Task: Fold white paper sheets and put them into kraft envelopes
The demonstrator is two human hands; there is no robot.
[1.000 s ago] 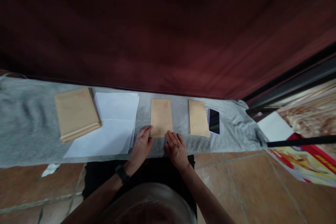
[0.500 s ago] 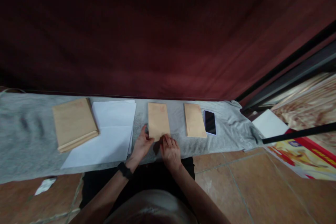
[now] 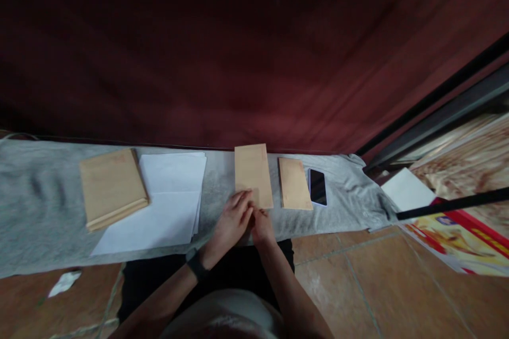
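Envelope [image 3: 253, 175] held at near end, long axis pointing away.

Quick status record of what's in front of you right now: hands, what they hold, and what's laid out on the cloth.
left hand: on the near end of the brown envelope, fingers on top
right hand: at the same near end, close against the left hand
brown envelope: near end in both hands, far end over the cloth's back edge
grey cloth: covers the work surface
envelope stack: far left
white sheets: right of the stack
second envelope: flat, right of the held one
phone: screen dark, beside the second envelope
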